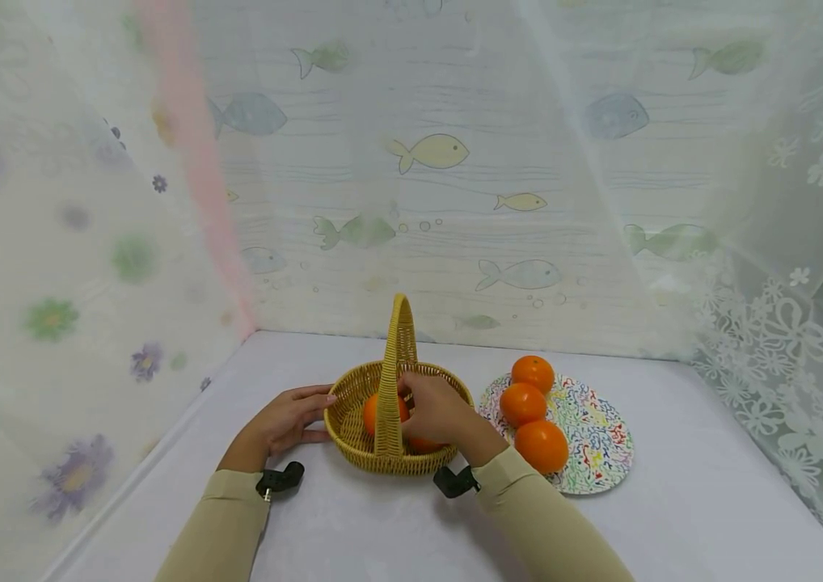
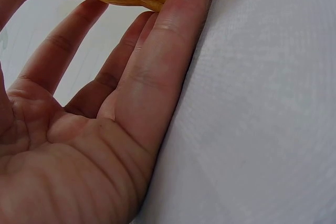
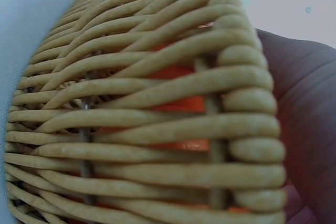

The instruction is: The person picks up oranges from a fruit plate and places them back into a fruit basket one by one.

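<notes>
Orange [image 1: 370, 414] in wicker basket [image 1: 411, 464], just left of the right hand [image 1: 441, 411]; second orange [image 1: 424, 445] partly under that hand. Right fingertips hidden: can't tell if they grip fruit. Left hand [image 1: 288, 420] touches basket's near side, fingers extended, not wrapped, probably steadying. Best: light left pressure, right wrist clear of handle [image 1: 387, 404], fruit handled softly. Left wrist view: fingertips meeting wicker. Right wrist view: orange through gaps. Head view alone: plate [image 1: 604, 440], three oranges [image 1: 523, 404], right of grip.
</notes>
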{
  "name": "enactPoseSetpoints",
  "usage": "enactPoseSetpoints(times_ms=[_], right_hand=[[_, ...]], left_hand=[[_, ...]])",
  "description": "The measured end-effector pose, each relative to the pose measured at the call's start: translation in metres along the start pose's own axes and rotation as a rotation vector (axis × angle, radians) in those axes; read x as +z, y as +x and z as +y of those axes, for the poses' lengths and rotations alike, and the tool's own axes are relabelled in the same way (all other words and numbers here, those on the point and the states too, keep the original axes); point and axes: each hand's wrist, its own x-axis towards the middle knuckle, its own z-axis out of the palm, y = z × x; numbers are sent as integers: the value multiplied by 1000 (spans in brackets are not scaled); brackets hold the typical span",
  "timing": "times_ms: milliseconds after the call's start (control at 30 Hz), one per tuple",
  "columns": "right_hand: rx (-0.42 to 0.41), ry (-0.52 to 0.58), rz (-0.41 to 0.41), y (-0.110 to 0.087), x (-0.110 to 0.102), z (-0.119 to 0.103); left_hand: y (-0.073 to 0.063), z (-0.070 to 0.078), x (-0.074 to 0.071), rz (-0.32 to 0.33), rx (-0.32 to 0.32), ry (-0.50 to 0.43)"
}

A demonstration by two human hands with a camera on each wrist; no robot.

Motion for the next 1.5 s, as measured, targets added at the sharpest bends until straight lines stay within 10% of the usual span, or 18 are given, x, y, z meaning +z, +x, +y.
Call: enactPoseSetpoints(times_ms=[1500], right_hand=[[-26,-6,-23,-14,-26,6]], left_hand=[[0,0,1,11,2,10]])
